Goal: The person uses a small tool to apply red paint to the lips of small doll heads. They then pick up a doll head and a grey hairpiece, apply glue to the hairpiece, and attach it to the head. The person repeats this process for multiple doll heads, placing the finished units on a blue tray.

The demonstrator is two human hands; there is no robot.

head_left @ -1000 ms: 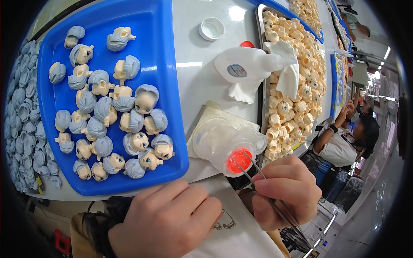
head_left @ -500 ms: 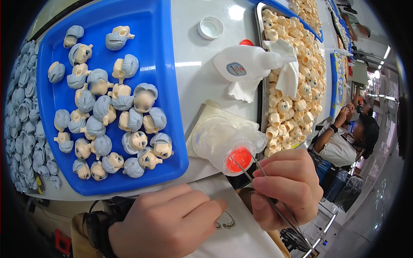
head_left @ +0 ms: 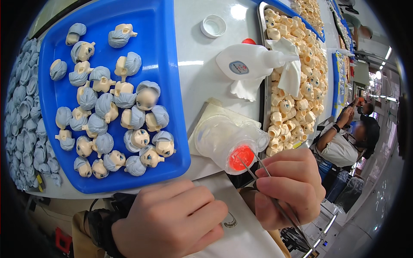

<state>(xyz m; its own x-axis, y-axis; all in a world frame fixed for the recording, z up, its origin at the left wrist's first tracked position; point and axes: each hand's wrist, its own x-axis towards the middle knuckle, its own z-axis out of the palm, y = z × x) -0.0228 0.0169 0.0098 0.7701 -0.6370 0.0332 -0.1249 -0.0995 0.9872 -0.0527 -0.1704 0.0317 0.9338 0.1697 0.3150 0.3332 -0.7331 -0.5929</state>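
Note:
My right hand [head_left: 294, 187] is closed around metal tweezers [head_left: 277, 204]. The two tips stand apart, one overlapping the red round end [head_left: 241, 158] of a clear plastic bottle [head_left: 217, 135] and the other at its rim. Whether the tips touch the red surface I cannot tell. The bottle lies tilted on a pale folded cloth [head_left: 202, 122]. Below the front edge of the blue tray [head_left: 183, 157], my left hand [head_left: 172, 219] is closed, back up, with its fingers curled; anything inside it is hidden. Several doll heads [head_left: 140, 138] with grey-blue hair lie in the tray.
Grey-blue hair pieces [head_left: 26, 116] are piled left of the tray. A white squeeze bottle [head_left: 249, 62] lies beside a small white cap [head_left: 213, 26]. At right, a metal tray [head_left: 263, 21] holds many beige head parts [head_left: 297, 81]. A co-worker [head_left: 340, 139] is at far right.
My left hand has shifted slightly right, with its fingers more curled. The view has moved slightly. My right hand still holds the tweezers at the bottle's red end.

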